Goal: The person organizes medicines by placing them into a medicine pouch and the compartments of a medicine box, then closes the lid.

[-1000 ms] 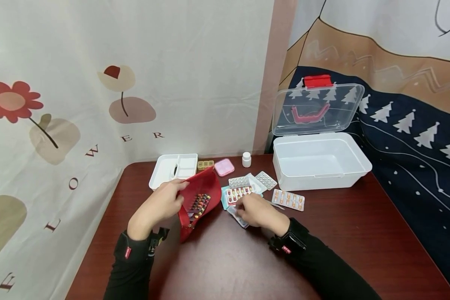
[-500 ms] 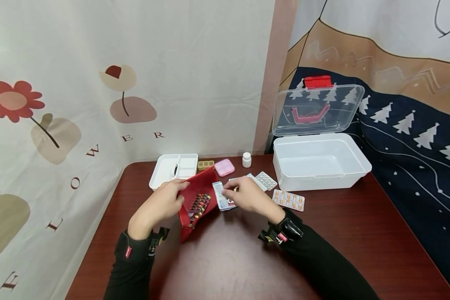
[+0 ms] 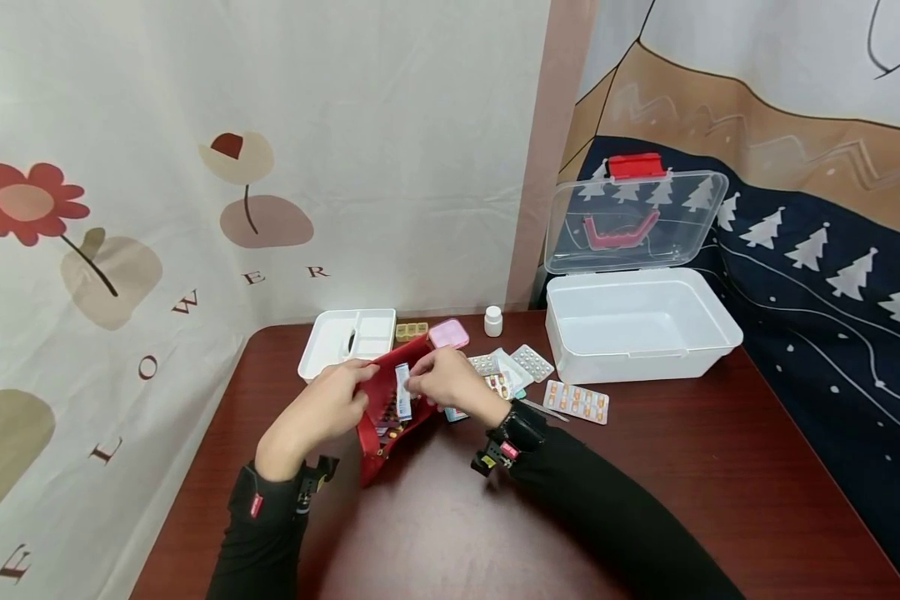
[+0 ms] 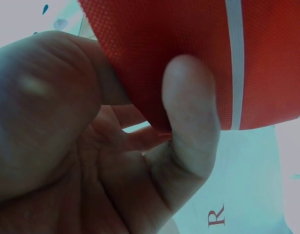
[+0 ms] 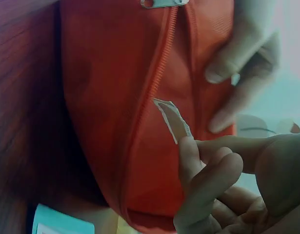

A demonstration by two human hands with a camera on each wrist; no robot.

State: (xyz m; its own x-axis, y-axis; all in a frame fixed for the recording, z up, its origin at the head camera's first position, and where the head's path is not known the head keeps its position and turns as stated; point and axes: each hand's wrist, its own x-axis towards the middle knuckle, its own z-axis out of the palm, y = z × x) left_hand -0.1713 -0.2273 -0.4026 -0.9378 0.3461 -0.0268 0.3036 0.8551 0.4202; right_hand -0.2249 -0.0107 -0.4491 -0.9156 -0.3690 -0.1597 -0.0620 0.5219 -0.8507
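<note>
My left hand (image 3: 328, 407) grips the upper edge of a red zippered pouch (image 3: 381, 388), which stands tilted with its mouth spread. In the left wrist view, fingers curl round the red fabric (image 4: 140, 44). My right hand (image 3: 453, 383) pinches a small flat blue-and-white packet (image 3: 402, 392) at the pouch's mouth; the right wrist view shows the packet (image 5: 174, 119) edge-on between thumb and finger, beside the zipper (image 5: 159, 73). Colourful pill packs (image 3: 395, 419) lie inside the pouch, partly hidden by the packet.
Right of the pouch lie blister packs (image 3: 531, 362), an orange-pill blister (image 3: 576, 402) and tweezers (image 3: 546, 409). Behind stand a white divided tray (image 3: 330, 342), yellow pill case (image 3: 411, 331), pink case (image 3: 448, 333) and white bottle (image 3: 492, 321). A lidded white box (image 3: 630, 367) stands open at right.
My right hand has picked up the blue-and-white packet from among the blister packs and carried it left to the pouch's mouth. My left hand and the pouch have stayed in place.
</note>
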